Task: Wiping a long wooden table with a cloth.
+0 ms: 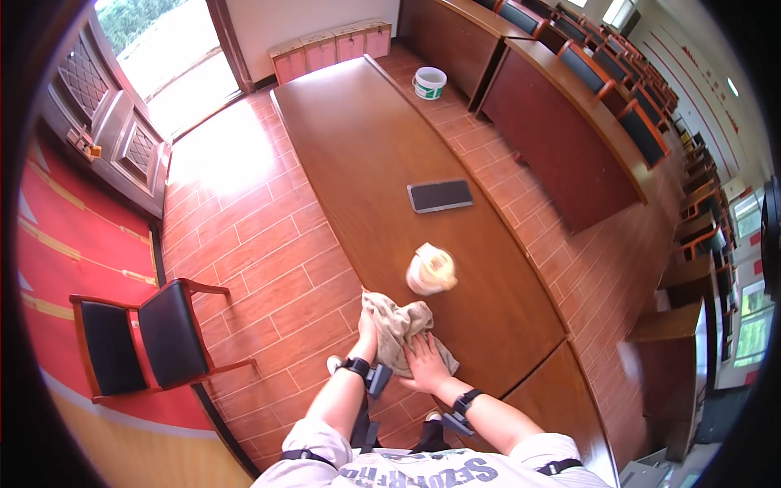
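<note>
A beige, crumpled cloth [396,320] lies at the near left edge of the long brown table [358,130]. My left hand [368,332] is at the cloth's left side, by the table edge, and holds its gathered part; most of its fingers are hidden. My right hand [426,363] lies flat on the cloth's right part with the fingers spread. Just beyond the cloth stands a white container with a pale yellow top [430,269], slightly blurred. Farther along the table lies a flat, dark rectangular object with a light rim [439,196].
A chair with black padding [172,333] stands on the left. At the far end are several pinkish boxes [329,50] by the wall and a white and green bucket [429,83] on the floor. Brown desks [561,134] run along the right. An open door [114,122] is at far left.
</note>
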Motion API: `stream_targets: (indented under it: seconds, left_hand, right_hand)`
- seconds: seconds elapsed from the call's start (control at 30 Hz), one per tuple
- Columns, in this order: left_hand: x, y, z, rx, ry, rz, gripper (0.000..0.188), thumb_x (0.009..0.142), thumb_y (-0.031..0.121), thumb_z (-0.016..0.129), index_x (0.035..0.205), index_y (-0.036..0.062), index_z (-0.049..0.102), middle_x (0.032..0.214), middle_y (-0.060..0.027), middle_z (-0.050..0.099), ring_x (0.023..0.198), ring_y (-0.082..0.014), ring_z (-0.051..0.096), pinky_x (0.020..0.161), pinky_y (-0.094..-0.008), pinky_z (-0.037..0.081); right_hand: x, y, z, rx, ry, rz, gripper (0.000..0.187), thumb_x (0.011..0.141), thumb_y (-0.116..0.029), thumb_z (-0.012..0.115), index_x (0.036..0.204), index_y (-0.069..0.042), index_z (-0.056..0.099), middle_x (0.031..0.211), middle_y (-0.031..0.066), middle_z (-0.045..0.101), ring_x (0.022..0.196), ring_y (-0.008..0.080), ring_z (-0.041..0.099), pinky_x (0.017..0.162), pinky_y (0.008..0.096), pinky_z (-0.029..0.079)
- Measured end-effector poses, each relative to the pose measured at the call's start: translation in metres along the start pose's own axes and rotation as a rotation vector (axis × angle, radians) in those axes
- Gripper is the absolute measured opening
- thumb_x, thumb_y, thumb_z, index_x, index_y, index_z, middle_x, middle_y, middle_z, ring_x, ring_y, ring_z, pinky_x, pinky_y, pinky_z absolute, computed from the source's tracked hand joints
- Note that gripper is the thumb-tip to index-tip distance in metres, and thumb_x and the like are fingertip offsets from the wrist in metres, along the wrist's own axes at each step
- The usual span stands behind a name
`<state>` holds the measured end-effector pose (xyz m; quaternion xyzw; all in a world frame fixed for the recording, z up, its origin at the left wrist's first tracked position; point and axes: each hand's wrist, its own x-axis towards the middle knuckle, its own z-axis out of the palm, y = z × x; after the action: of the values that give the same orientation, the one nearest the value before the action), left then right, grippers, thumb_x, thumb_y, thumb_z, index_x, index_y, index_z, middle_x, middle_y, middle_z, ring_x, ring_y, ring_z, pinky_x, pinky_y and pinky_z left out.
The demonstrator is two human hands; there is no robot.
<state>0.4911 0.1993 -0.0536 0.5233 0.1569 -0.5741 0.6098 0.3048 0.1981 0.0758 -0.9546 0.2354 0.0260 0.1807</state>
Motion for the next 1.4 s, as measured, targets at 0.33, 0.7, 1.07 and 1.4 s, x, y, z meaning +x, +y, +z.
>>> stream_targets:
  seconds: [0.33, 0.7, 1.07, 1.4]
  left_hand:
    - [0.116, 0.268, 0.089, 0.492, 0.353, 0.191, 0.068, 0.091, 0.057, 0.020, 0.129, 0.0063, 0.044, 0.121, -0.0180, 0.054, 0.111, -0.0316, 0.052, 0.097, -0.0390, 0.039]
    - [0.212, 0.433, 0.147, 0.797, 0.569, 0.564, 0.059, 0.095, 0.047, 0.015, 0.133, 0.0067, 0.037, 0.126, -0.0232, 0.048, 0.116, -0.0378, 0.045, 0.096, -0.0436, 0.036]
    - [0.329, 0.590, 0.154, 2.154, 0.632, 1.112, 0.055, 0.089, 0.013, 0.037, 0.140, 0.0000, 0.020, 0.149, -0.0177, 0.010, 0.137, -0.0352, 0.010, 0.110, -0.0487, 0.012]
    - [0.339, 0.648, 0.247, 2.286, -0.517, 1.307, 0.066, 0.083, 0.022, 0.041, 0.139, -0.0044, 0.018, 0.148, -0.0211, 0.010, 0.138, -0.0357, 0.006, 0.109, -0.0522, 0.006]
  right_hand:
    - [0.279, 0.020, -0.029, 0.042, 0.215, 0.214, 0.074, 0.069, -0.047, 0.064, 0.117, 0.007, 0.048, 0.130, 0.0307, 0.035, 0.129, 0.0409, 0.026, 0.109, 0.0529, 0.012]
    - [0.467, 0.058, -0.083, 0.057, 0.079, 0.255, 0.090, 0.068, -0.051, 0.062, 0.134, 0.001, 0.032, 0.137, 0.0266, 0.030, 0.134, 0.0353, 0.018, 0.110, 0.0535, 0.006]
    - [0.632, 0.088, -0.117, 0.160, 0.245, 0.104, 0.087, 0.065, -0.052, 0.064, 0.130, 0.001, 0.039, 0.133, 0.0277, 0.035, 0.131, 0.0370, 0.024, 0.109, 0.0542, 0.009]
    - [0.663, 0.106, -0.136, 0.174, 0.169, 0.211, 0.080, 0.062, -0.048, 0.068, 0.124, -0.002, 0.047, 0.131, 0.0168, 0.042, 0.129, 0.0301, 0.032, 0.111, 0.0480, 0.014]
